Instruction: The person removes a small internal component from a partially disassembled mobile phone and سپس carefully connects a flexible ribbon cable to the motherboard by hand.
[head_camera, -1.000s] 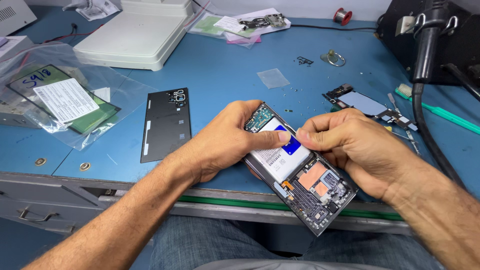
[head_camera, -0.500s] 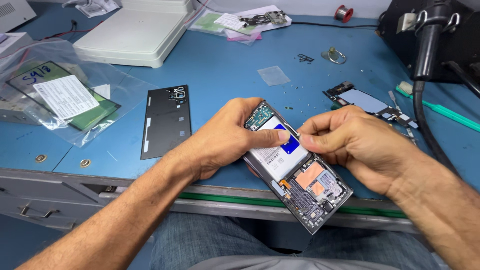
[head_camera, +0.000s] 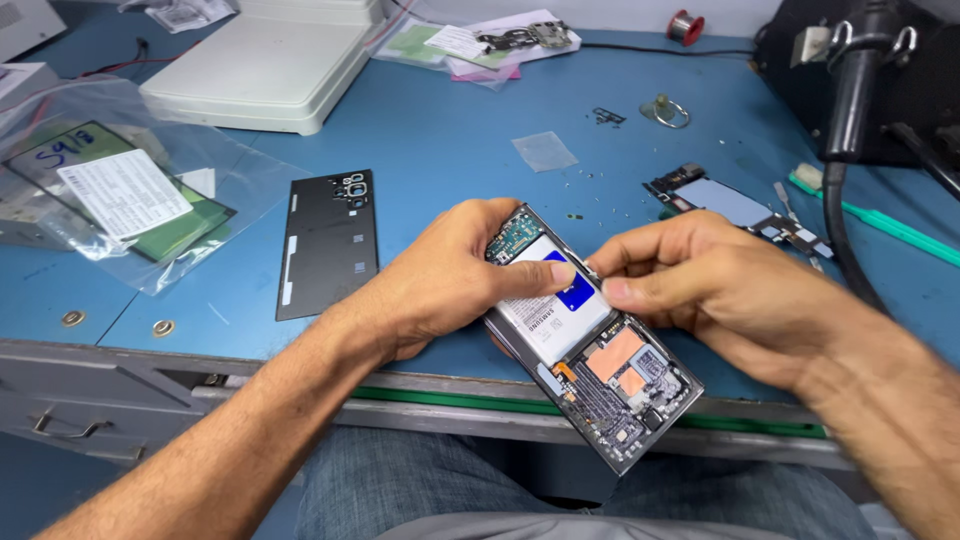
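while left hand (head_camera: 450, 280) grips opened phone (head_camera: 590, 345), right hand (head_camera: 720, 290) pinching

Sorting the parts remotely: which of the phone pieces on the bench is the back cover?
The black panel lying flat left of the left hand, with camera cutouts. The circuit board lies at right; the opened phone is in the hands.

A smooth white-labelled battery (head_camera: 552, 300) and copper-coloured foil patches (head_camera: 623, 362) were shown inside the opened phone (head_camera: 590, 360). A matt black back cover (head_camera: 329, 240) was laid on the smooth blue worktop (head_camera: 440, 140), beside glossy, crinkled clear plastic bags (head_camera: 120, 190).
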